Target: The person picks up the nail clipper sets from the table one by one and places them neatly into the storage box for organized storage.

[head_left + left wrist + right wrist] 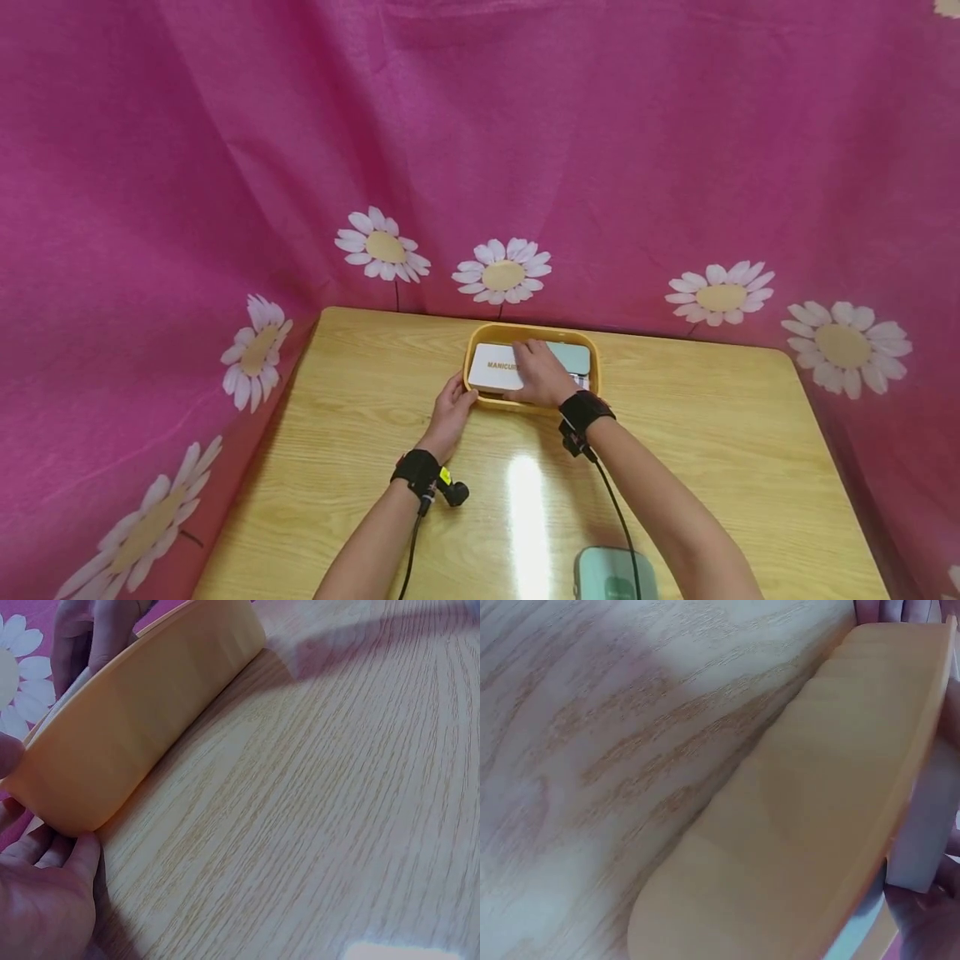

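Note:
A yellow plastic bin (532, 331) stands at the back of the table. Inside it lies a white box (489, 379) lettered "MANICUR...", the rest of the word covered by my right hand (543, 379). That hand grips the box across its right end, its fingers over the far side. Part of a mint-green case (572, 358) shows to the right of the box in the bin. At the bin's left front corner my left hand (450, 417) holds it, thumb at the rim and fingers against the outer wall (150, 727).
A second mint-green case (600, 571) lies at the table's near side, partly cut off by the frame. Black cables (618, 508) run from the wrist cameras along the forearms. A pink flowered cloth (600, 167) hangs behind the wooden table (360, 367).

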### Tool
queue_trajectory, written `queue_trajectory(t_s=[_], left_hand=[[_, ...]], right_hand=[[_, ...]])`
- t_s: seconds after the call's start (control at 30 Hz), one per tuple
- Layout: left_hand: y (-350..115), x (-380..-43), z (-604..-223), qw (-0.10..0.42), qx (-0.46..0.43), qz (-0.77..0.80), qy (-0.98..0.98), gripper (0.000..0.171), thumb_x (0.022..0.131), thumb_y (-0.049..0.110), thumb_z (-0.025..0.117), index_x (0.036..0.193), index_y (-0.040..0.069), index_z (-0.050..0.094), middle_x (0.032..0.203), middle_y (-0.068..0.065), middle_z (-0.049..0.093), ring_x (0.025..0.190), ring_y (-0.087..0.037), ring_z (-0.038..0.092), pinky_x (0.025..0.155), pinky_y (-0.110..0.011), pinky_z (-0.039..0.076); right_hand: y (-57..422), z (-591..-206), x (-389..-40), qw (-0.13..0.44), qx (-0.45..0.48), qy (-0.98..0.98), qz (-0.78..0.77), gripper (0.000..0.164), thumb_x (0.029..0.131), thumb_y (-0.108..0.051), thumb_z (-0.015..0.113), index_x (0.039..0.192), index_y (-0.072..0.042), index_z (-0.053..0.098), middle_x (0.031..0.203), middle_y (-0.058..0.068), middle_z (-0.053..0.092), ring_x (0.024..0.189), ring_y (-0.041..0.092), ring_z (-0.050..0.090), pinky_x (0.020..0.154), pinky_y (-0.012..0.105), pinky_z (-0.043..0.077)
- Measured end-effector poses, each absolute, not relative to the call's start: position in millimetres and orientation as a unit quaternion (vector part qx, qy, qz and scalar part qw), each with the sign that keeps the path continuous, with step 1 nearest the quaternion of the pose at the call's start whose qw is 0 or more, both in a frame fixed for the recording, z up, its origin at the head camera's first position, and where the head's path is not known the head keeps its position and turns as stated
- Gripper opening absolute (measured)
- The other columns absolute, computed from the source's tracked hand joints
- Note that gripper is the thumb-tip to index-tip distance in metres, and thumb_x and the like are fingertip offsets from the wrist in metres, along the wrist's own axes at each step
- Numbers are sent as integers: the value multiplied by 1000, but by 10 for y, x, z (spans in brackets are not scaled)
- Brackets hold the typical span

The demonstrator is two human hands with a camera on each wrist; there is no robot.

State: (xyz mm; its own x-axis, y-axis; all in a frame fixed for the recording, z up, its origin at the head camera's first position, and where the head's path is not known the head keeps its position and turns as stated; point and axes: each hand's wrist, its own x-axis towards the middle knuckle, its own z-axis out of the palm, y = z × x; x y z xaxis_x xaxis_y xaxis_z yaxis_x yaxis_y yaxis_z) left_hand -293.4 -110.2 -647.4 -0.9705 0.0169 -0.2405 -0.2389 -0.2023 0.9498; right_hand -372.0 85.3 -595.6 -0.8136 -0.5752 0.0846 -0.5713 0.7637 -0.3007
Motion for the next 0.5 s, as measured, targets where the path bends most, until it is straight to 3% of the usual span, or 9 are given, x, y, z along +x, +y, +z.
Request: queue_trajectory(t_s=[0.5], left_hand=[[-1076, -2929, -6446, 75, -81, 768, 631, 52, 99, 17, 49, 148, 19, 33, 153, -6, 33, 139, -18, 31, 110, -35, 34]], right_hand=[[891, -6009, -3783, 33, -306, 910, -278, 100, 71, -54, 78, 141, 2, 35, 127, 16, 42, 107, 25, 48, 95, 42, 44]])
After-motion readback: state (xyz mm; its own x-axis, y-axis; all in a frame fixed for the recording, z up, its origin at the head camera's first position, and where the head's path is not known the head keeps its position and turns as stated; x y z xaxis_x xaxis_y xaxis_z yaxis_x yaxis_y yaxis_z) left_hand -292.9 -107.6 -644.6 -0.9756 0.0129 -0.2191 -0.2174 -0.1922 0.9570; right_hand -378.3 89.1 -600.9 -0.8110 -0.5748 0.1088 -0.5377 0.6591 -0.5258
